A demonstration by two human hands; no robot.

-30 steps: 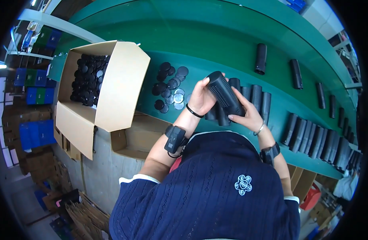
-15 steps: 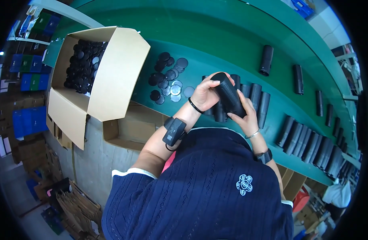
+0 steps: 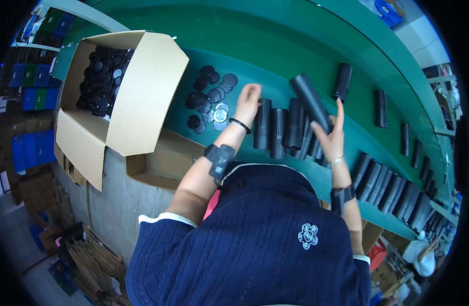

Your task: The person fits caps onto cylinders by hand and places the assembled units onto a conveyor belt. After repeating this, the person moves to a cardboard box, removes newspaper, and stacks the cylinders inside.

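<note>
A black tube with a textured wall tilts up to the left, its lower end held between the thumb and fingers of my right hand. To the left, my left hand is raised beside the top of another black tube. Its fingers are bent and blurred, so whether they hold anything is unclear. Between my hands, several black tubes lie side by side on the green work surface. Loose dark discs, a few of them shiny silver, are scattered left of my left hand.
An open cardboard box full of black discs stands at the left. Another open carton sits below the bench edge. More tubes lie in a row at the right, and single ones are spaced along the green belt.
My left hand has come off the tube and moved left. My right hand has shifted right, keeping the tube, which is now held near its lower end.
</note>
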